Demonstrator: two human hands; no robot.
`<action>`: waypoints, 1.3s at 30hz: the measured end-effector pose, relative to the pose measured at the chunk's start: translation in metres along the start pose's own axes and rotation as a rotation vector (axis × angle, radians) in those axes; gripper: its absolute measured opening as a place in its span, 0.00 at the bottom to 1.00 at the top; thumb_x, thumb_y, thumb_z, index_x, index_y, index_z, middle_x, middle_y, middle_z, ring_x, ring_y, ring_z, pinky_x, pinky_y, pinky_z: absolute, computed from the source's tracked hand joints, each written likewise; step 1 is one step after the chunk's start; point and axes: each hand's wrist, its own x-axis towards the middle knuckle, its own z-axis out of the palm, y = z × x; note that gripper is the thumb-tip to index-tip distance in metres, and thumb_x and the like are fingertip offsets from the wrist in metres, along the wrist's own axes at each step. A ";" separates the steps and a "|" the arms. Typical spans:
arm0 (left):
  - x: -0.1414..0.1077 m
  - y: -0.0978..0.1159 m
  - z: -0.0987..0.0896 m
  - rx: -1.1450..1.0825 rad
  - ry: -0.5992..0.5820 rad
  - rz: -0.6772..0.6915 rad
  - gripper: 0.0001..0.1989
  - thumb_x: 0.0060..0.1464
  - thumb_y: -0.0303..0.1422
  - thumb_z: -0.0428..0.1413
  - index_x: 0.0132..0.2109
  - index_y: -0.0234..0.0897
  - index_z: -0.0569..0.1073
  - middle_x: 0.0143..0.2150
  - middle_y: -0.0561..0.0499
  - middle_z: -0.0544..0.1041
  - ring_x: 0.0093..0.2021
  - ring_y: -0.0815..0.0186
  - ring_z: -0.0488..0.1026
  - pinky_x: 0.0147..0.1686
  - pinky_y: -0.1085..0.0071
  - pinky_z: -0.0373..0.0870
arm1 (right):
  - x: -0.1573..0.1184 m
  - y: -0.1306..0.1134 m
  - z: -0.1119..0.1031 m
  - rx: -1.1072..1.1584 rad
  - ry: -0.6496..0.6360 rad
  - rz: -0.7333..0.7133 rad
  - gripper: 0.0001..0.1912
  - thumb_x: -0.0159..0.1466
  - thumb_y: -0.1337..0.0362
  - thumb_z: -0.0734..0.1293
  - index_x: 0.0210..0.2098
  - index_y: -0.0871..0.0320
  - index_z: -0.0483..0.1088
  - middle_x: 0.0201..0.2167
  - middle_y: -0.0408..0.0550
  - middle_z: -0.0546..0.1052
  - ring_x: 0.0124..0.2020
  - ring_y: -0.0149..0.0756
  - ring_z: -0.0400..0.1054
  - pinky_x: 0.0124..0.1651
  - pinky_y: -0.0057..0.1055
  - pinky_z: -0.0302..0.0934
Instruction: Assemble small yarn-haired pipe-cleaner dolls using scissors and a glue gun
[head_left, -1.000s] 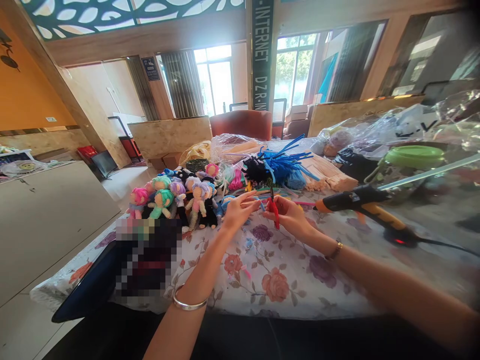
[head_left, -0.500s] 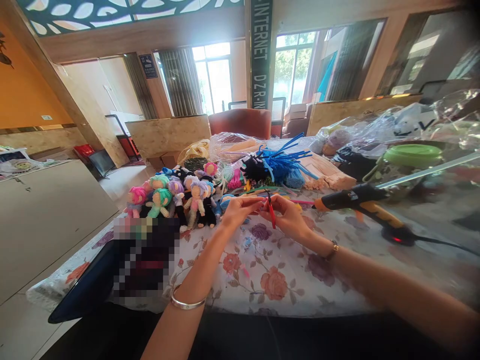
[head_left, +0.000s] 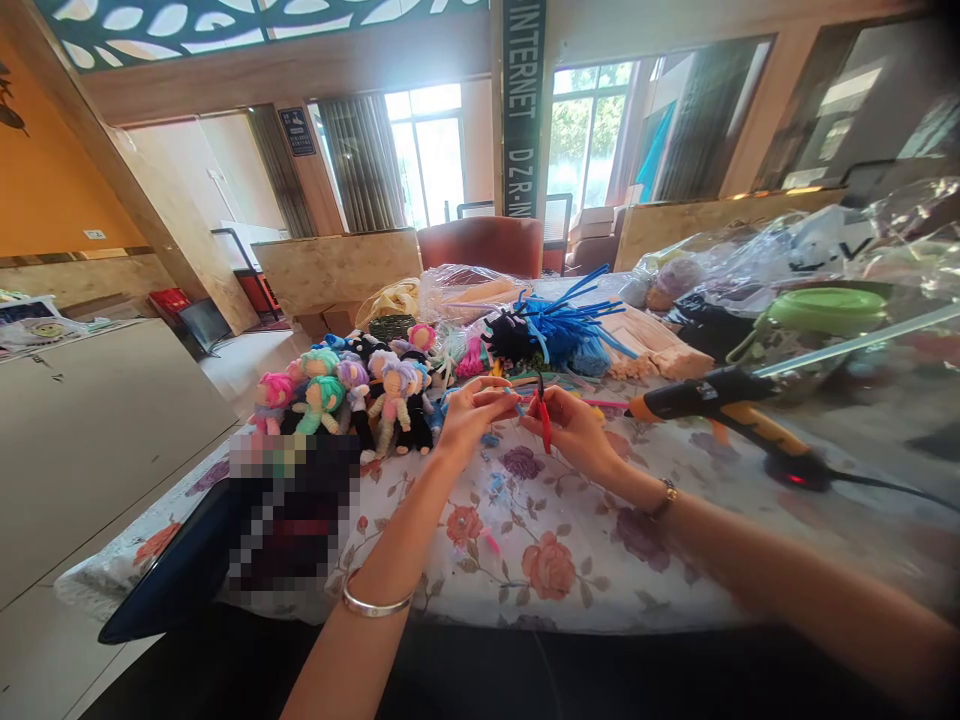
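Note:
My right hand [head_left: 568, 430] is closed around small cutters [head_left: 545, 425] with red handles and a dark, narrow head that points up and away from me. Just left of it, my left hand [head_left: 480, 415] pinches something tiny at its fingertips; a bit of blue shows there, but its kind is too small to make out. The two hands are close together above the flowered tablecloth [head_left: 510, 560]. Beyond my left hand stand several fuzzy dolls [head_left: 394, 390] with pink, green and purple hair. A light-blue fuzzy piece [head_left: 491, 438] lies below the fingers.
A hot glue gun [head_left: 712, 395] stands on the right, its red light on and its cable running right. Blue chenille stems [head_left: 570, 325] and peach bundles [head_left: 652, 345] lie at the back. A green-lidded jar [head_left: 825, 310] and plastic bags [head_left: 810, 240] fill the far right.
My hands have moved slightly apart, and the left fingertips have shifted a little left. The cutters' head has moved away from the left fingers. The things on the table look unmoved.

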 end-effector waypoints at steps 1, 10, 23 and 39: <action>0.000 0.001 0.000 -0.022 0.023 0.004 0.17 0.36 0.31 0.68 0.35 0.35 0.73 0.27 0.51 0.79 0.28 0.68 0.76 0.36 0.70 0.73 | 0.000 0.000 0.000 0.014 -0.001 0.018 0.21 0.49 0.51 0.74 0.31 0.57 0.64 0.28 0.42 0.70 0.29 0.31 0.65 0.34 0.29 0.61; 0.005 0.006 -0.001 -0.336 0.135 -0.017 0.18 0.43 0.19 0.61 0.43 0.34 0.72 0.28 0.53 0.79 0.26 0.71 0.77 0.34 0.75 0.74 | -0.006 -0.013 0.001 -0.023 -0.115 0.218 0.25 0.53 0.42 0.68 0.24 0.58 0.62 0.20 0.41 0.67 0.20 0.27 0.58 0.23 0.27 0.51; 0.003 0.006 -0.007 -0.407 -0.021 -0.068 0.04 0.44 0.27 0.64 0.28 0.33 0.75 0.28 0.52 0.79 0.32 0.70 0.77 0.44 0.73 0.73 | -0.010 -0.017 0.004 -0.091 -0.249 0.173 0.28 0.58 0.39 0.61 0.23 0.59 0.63 0.21 0.43 0.67 0.22 0.27 0.58 0.25 0.27 0.51; 0.004 0.006 -0.008 -0.364 -0.026 -0.037 0.04 0.48 0.28 0.61 0.28 0.33 0.75 0.33 0.50 0.79 0.41 0.65 0.78 0.54 0.65 0.70 | -0.010 -0.028 0.003 -0.126 -0.266 0.149 0.27 0.57 0.39 0.62 0.22 0.58 0.59 0.20 0.40 0.63 0.21 0.26 0.54 0.24 0.27 0.49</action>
